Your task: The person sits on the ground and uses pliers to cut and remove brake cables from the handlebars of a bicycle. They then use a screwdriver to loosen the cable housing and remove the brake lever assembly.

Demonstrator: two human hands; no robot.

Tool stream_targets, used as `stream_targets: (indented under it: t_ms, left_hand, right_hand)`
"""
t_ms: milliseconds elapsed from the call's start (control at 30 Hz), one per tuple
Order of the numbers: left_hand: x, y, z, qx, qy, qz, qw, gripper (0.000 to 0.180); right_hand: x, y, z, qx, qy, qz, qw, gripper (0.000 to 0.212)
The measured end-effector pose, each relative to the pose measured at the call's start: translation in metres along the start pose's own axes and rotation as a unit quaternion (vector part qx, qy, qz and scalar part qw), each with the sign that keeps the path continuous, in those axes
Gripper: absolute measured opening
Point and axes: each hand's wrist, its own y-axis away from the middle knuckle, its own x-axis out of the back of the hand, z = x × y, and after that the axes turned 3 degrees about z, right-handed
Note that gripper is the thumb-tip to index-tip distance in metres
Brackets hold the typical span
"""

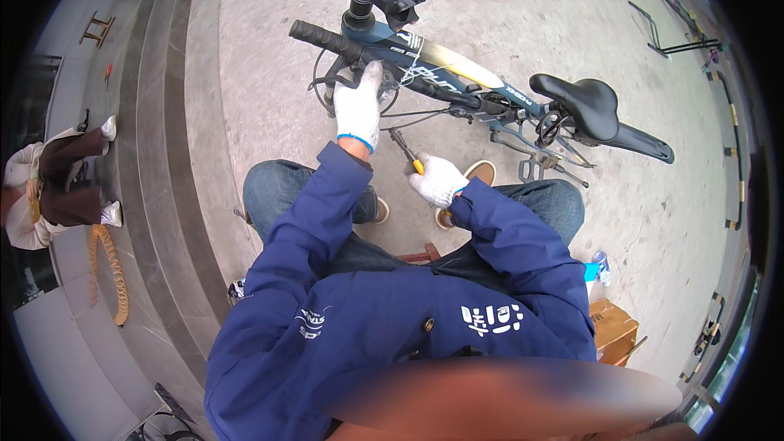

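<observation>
Apparently an outdoor forecourt, by its concrete ground (653, 204), grey steps (155, 131), striped barrier rails (732, 135) and blue bicycle (478, 73).

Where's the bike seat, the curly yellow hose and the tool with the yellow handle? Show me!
Bike seat (581, 104): head view, middle of its black top.
Curly yellow hose (115, 268): head view, its right-hand coiled strand.
Tool with the yellow handle (403, 145): head view, its metal part.

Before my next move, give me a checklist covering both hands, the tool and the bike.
1. White-gloved right hand holding the grey metal tool with yellow handle: ok.
2. White-gloved left hand at the black tubular handlebar: ok; firmness of grip: cannot tell.
3. Tool tip clear of the thin black cables: cannot tell.
4. Right hand clear of the black padded saddle: ok.
5. Blue metal bicycle frame steady: cannot tell.
</observation>
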Motion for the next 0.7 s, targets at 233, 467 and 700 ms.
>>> stream_targets:
  t_ms: [233,467,700]
  left_hand:
    - [0.001,0.000,0.007,-0.003,-0.017,-0.002,1.000,0.022]
    - [0.009,-0.006,0.003,-0.033,-0.029,-0.038,0.998,0.022]
    - [0.024,-0.008,-0.012,-0.006,0.001,-0.052,0.999,0.027]
  right_hand:
    - [0.004,0.002,-0.004,0.009,-0.001,-0.017,1.000,0.031]
    - [0.004,0.005,-0.005,0.024,0.026,-0.017,0.999,0.029]
    - [0.003,0.008,-0.003,0.017,0.014,0.004,1.000,0.031]
